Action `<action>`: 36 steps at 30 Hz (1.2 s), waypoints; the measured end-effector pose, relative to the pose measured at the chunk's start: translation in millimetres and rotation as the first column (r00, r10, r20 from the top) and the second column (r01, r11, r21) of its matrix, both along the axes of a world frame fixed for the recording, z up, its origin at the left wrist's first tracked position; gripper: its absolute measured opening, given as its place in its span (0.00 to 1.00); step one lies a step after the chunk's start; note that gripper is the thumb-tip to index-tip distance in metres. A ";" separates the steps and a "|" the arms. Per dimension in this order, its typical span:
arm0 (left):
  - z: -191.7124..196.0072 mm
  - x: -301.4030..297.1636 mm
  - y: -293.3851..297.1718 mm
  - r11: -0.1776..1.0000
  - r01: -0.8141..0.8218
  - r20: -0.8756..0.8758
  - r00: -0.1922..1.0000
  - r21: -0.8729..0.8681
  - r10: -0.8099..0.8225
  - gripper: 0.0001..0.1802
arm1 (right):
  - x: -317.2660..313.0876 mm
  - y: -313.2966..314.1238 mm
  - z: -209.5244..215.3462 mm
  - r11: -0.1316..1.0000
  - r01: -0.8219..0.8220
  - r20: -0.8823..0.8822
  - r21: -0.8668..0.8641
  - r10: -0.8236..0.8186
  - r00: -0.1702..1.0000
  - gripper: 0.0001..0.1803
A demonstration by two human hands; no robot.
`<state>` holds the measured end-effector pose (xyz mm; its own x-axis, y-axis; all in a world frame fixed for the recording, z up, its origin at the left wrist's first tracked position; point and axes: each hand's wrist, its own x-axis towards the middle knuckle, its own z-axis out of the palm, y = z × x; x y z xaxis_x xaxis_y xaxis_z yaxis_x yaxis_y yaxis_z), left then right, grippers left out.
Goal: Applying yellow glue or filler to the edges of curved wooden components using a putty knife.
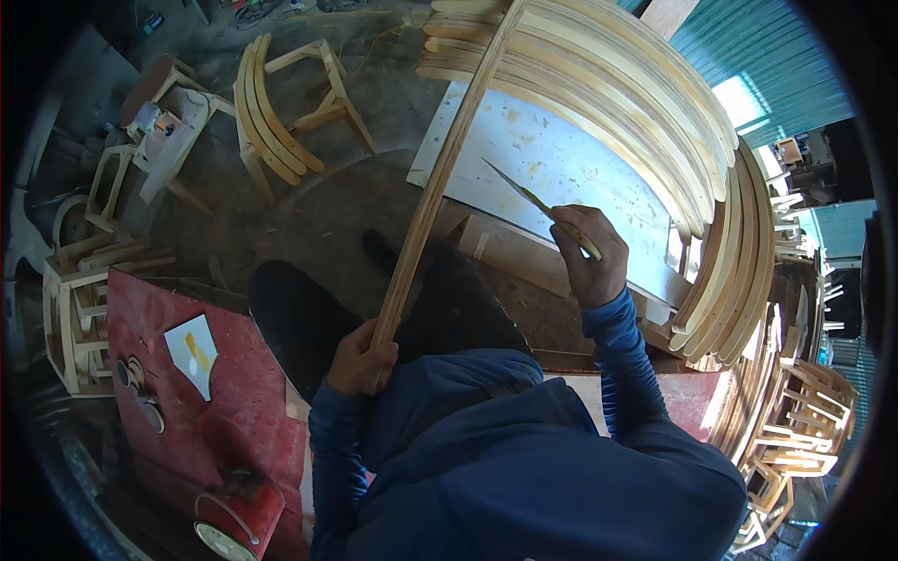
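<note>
Left hand (360, 361) clasps a wooden strip (440, 182) by its end, right hand (596, 254) a scraper (530, 196), room between

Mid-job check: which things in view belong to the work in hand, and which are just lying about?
With the job:
strip, in the left hand
knife, in the right hand
probably the curved slats stacked ahead
perhaps the smeared plate

Apparently lying about:
red bucket, lower left
stool frame, upper left
</note>
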<state>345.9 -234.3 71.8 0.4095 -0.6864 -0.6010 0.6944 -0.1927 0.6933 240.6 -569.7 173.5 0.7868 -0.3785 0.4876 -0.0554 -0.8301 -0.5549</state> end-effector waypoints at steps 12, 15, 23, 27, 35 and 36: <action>18.7 -10.6 82.5 0.972 -0.022 0.032 0.999 0.233 0.015 0.29 | 20.5 -3.7 -12.4 0.992 -0.036 -0.006 0.121 0.037 0.999 0.12; 11.3 -17.4 88.0 0.974 -0.008 0.019 1.000 0.225 0.004 0.28 | 25.5 -2.3 -16.5 0.991 -0.113 0.019 0.074 0.112 0.993 0.13; 11.9 -16.0 84.6 0.963 -0.027 0.027 0.999 0.267 0.020 0.29 | 31.1 -7.7 -16.2 0.984 -0.117 0.055 0.137 0.111 0.992 0.13; 12.7 -12.1 83.9 0.973 -0.004 -0.025 1.000 0.230 0.010 0.29 | 29.0 -15.5 -11.5 0.992 -0.063 0.042 0.106 0.059 0.997 0.13; 8.5 -11.0 86.9 0.985 -0.024 -0.034 0.999 0.172 0.031 0.28 | 32.0 -39.4 -11.6 0.991 0.011 0.067 -0.135 -0.002 0.998 0.11; 7.6 -12.2 86.7 0.984 -0.022 -0.029 0.999 0.177 0.028 0.28 | 34.7 -42.7 -11.0 0.997 -0.005 0.091 -0.082 0.013 0.996 0.09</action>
<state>333.7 -147.6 79.4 0.4047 -0.5583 -0.7242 0.7210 -0.2923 0.6282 275.4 -612.3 162.5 0.7409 -0.3276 0.5863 -0.0002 -0.8731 -0.4876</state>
